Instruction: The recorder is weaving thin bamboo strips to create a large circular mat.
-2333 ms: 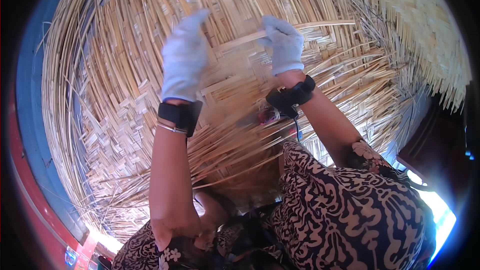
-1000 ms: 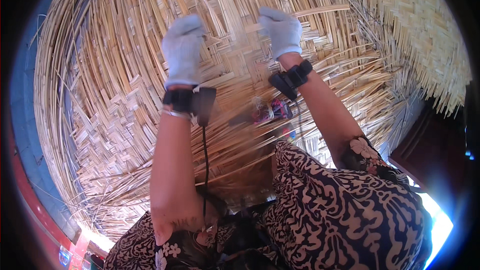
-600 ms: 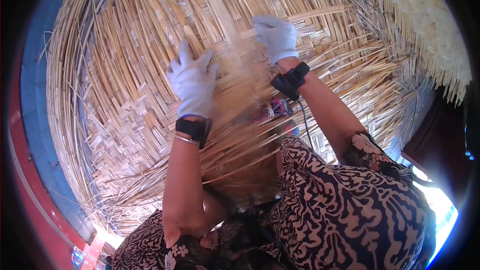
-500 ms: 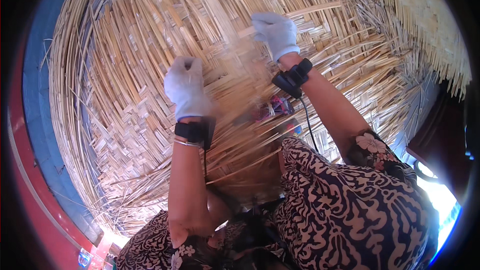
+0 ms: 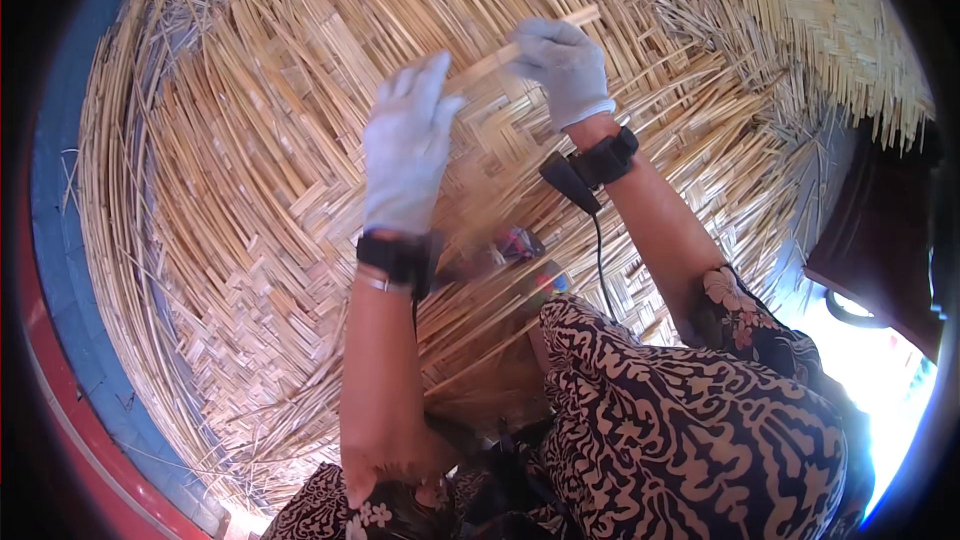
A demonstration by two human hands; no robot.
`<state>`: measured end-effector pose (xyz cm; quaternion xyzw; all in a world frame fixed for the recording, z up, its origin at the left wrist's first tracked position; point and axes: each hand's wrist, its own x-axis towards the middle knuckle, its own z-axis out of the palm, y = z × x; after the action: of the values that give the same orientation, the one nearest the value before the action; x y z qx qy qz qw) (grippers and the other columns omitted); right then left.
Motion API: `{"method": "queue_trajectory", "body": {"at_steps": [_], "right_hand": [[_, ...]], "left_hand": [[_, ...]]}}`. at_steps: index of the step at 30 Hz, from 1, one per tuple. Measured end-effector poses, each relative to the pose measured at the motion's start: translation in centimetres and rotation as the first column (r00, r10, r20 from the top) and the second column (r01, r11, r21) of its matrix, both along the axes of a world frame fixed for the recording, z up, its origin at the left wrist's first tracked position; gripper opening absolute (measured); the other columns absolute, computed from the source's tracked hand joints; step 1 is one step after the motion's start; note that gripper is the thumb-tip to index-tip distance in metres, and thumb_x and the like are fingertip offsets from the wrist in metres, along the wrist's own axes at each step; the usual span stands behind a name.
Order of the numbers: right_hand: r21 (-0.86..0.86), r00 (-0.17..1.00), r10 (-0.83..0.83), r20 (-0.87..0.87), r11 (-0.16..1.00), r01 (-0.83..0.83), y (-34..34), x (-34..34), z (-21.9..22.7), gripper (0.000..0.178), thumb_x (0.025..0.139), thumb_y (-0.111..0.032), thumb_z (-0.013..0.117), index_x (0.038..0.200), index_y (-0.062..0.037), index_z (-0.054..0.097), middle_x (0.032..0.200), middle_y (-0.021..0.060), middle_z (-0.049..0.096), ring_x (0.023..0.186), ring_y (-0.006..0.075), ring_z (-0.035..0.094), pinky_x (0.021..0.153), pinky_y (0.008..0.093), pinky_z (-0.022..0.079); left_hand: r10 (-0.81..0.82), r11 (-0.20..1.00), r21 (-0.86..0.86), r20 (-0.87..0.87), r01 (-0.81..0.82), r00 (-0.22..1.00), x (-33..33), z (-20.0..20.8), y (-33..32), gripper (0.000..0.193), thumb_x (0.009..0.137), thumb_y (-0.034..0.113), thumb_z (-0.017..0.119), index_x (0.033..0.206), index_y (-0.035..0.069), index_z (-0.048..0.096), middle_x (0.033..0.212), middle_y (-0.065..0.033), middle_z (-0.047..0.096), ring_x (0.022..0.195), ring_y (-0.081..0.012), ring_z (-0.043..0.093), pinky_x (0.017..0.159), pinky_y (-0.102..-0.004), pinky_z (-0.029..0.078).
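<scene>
A woven mat of pale split strips (image 5: 230, 280), bamboo or reed, spreads in front of me, with long loose ends fanning out at its far side. My right hand (image 5: 568, 72), in a white glove, closes on a flat pale strip (image 5: 490, 65) that slants across the weave, its far end sticking out beyond the fingers. Left of it, my left hand (image 5: 408, 145), gloved too, has its fingers stretched out and spread over the mat near the strip's left end. Nothing shows in it.
Another woven mat (image 5: 800, 10) with a ragged edge lies at the far right. My patterned clothing (image 5: 690, 420) covers the near right, and part of a foot in colourful footwear (image 5: 518, 243) rests on the weave. Blue floor (image 5: 70, 240) runs along the left. A dark brown object (image 5: 875, 230) stands at right.
My left hand has gone from a closed fist to stretched fingers and moved a little right and away from me. The right hand stays at the strip, which now slants more steeply.
</scene>
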<state>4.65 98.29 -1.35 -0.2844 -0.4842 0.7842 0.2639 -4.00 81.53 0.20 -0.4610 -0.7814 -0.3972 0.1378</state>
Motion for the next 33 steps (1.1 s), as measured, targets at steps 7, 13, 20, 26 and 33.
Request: {"method": "queue_trajectory", "body": {"at_steps": [7, 13, 20, 26, 33], "right_hand": [[0.579, 0.856, 0.348, 0.383, 0.631, -0.516, 2.4, -4.2, 0.5, 0.020, 0.080, -0.018, 0.058, 0.094, -0.0051, 0.064, 0.096, 0.0130, 0.064, 0.089, 0.0270, 0.062, 0.076, 0.0359, 0.051], [0.530, 0.592, 0.260, 0.763, 0.273, -0.803, 3.0, -9.0, 0.7, 0.041, 0.072, -0.033, 0.064, 0.102, -0.0042, 0.062, 0.083, 0.0126, 0.065, 0.074, 0.0234, 0.062, 0.072, 0.0323, 0.048], [0.543, 0.579, 0.129, 0.805, 0.232, -0.807, 1.3, -10.7, -0.8, 0.052, 0.062, -0.040, 0.072, 0.094, -0.0006, 0.064, 0.098, 0.0209, 0.063, 0.090, 0.0329, 0.061, 0.079, 0.0398, 0.048], [0.491, 0.686, 0.483, 0.545, 0.480, -0.727, 2.6, -8.0, 0.5, 0.057, 0.066, -0.046, 0.074, 0.099, -0.0004, 0.063, 0.089, 0.0137, 0.065, 0.081, 0.0217, 0.061, 0.075, 0.0318, 0.045], [0.242, 0.962, 0.206, 0.177, 0.939, -0.245, 2.2, -3.6, -0.4, 0.027, 0.080, -0.012, 0.064, 0.103, 0.0011, 0.064, 0.088, 0.0049, 0.066, 0.075, 0.0088, 0.060, 0.063, 0.0216, 0.050]], "left_hand": [[0.303, 0.942, -0.190, 0.836, -0.277, 0.458, -0.1, 1.2, 2.0, 0.017, 0.080, 0.017, 0.064, 0.075, 0.001, 0.065, 0.061, 0.0023, 0.057, 0.055, -0.0050, 0.048, 0.051, -0.0202, 0.038], [0.174, 0.883, -0.017, 0.940, -0.469, 0.293, 0.4, 1.8, 1.3, 0.013, 0.081, 0.012, 0.063, 0.075, 0.000, 0.060, 0.063, -0.0018, 0.056, 0.056, -0.0078, 0.050, 0.055, -0.0215, 0.043], [0.123, 0.851, 0.051, 0.949, -0.523, 0.291, 1.0, 1.7, 1.8, 0.012, 0.083, 0.009, 0.062, 0.075, 0.001, 0.057, 0.060, 0.0001, 0.051, 0.056, -0.0081, 0.050, 0.056, -0.0218, 0.044], [0.116, 0.815, 0.081, 0.948, -0.574, 0.297, 0.8, 0.3, 2.7, 0.009, 0.080, 0.007, 0.062, 0.081, -0.002, 0.059, 0.066, -0.0038, 0.058, 0.060, -0.0103, 0.053, 0.058, -0.0212, 0.044], [0.211, 0.944, -0.057, 0.861, -0.325, 0.462, -0.1, -2.4, 1.6, 0.030, 0.074, -0.002, 0.056, 0.103, -0.002, 0.061, 0.082, -0.0050, 0.064, 0.076, -0.0153, 0.059, 0.069, -0.0243, 0.047]]}}
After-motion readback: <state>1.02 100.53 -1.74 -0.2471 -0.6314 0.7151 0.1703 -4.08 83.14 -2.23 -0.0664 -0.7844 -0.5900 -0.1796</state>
